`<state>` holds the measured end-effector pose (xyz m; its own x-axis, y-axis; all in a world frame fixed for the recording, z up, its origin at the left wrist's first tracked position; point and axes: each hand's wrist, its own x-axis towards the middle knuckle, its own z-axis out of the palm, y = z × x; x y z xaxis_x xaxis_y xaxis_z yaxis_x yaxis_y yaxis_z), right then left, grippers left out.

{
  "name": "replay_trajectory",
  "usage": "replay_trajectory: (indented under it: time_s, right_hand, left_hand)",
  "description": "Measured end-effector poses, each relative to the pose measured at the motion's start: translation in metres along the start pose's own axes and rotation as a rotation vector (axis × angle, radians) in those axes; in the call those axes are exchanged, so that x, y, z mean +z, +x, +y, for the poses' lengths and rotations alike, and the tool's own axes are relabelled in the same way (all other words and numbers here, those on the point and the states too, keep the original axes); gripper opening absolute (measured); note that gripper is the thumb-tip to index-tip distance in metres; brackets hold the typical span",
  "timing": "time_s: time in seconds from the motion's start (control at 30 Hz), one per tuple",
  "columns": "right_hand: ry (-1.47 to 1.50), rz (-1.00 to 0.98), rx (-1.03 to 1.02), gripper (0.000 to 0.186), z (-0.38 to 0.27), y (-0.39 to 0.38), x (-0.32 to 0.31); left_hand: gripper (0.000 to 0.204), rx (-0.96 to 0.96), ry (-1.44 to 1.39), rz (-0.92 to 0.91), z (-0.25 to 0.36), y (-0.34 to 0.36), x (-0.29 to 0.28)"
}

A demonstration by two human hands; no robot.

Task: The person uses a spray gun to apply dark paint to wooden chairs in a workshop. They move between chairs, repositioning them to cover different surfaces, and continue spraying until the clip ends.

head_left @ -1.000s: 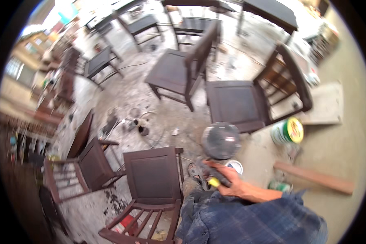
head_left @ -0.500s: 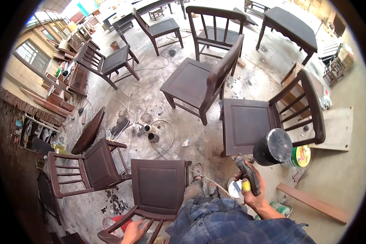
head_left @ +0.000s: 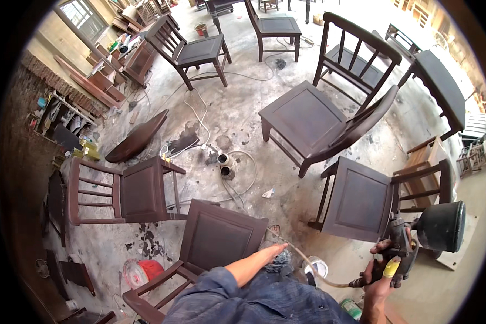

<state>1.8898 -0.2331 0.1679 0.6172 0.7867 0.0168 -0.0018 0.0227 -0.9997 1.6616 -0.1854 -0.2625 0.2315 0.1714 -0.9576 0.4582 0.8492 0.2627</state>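
Observation:
My right hand [head_left: 380, 278], a yellow wrap on one digit, grips a spray gun [head_left: 402, 243] with a large black cup [head_left: 441, 227]. A pale hose [head_left: 316, 272] runs from the gun's handle across my front. My left hand [head_left: 278, 250] is closed at this hose near my legs, its fingers partly hidden. Beside my left arm stands a dark brown wooden chair [head_left: 221, 232], its slatted back toward me. Behind the gun, at the right, another dark chair [head_left: 359, 200] partly lies behind the cup.
More dark chairs [head_left: 308, 119] [head_left: 143, 189] [head_left: 200, 51] stand around the stained concrete floor. Two small cans [head_left: 227, 173] sit among looped hoses. A red bucket [head_left: 146, 272] is at the lower left; a white bucket [head_left: 316, 267] stands by my legs. A dark table [head_left: 440, 86] is far right.
My left hand has left the near chair's back slats and moved right to the hose. My right hand has carried the spray gun right and turned its cup outward. The view has shifted.

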Motion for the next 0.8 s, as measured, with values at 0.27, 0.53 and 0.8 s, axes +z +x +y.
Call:
replay_trajectory:
  time_s: [0.27, 0.53, 0.8]
  right_hand:
    - [-0.043, 0.031, 0.018, 0.075, -0.014, 0.002, 0.020]
    - [0.005, 0.039, 0.036, 0.074, -0.015, 0.003, 0.018]
    - [-0.030, 0.051, 0.075, 0.074, 0.002, -0.005, 0.012]
  left_hand:
    - [0.039, -0.198, -0.434, -0.430, 0.025, 0.030, 0.046]
    - [0.046, 0.003, -1.070, -0.186, 0.042, 0.091, -0.078]
    - [0.035, 0.014, -1.100, -0.424, 0.050, 0.117, -0.065]
